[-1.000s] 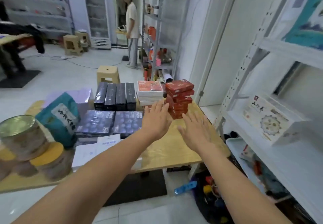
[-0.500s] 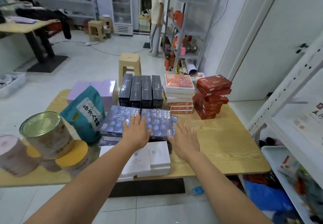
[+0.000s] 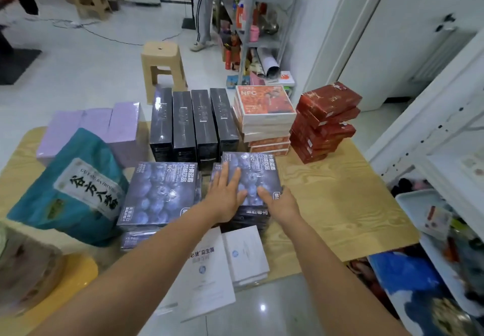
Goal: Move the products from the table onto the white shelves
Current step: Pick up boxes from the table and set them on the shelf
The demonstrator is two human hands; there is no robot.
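Orange-topped box (image 3: 264, 99): we read "NFC" on its lid.
Teal bag (image 3: 39, 204): label, "GU FANG BA…", big characters 谷方八, the last unclear to us.
Blueberry box (image 3: 259, 170): "NFC", 风味饮品, printed sideways.
White box (image 3: 207, 278): we make out 益生菌.

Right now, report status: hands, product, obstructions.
Left hand flat on top blueberry drink box. Right hand grips its near right corner. Box skewed on stack. Black boxes close behind.

Bare table (image 3: 340, 204) lies to the right of the right blue stack (image 3: 255, 175), open as far as the white shelves (image 3: 429, 126). Red boxes (image 3: 327, 120) stand at that stretch's far end. Orange boxes (image 3: 264, 105) and black boxes (image 3: 193, 126) stand close behind the stack. The left blue stack (image 3: 162, 191) sits just beside it, with a teal bag (image 3: 70, 189) beyond. White boxes (image 3: 246, 251) crowd the near edge.
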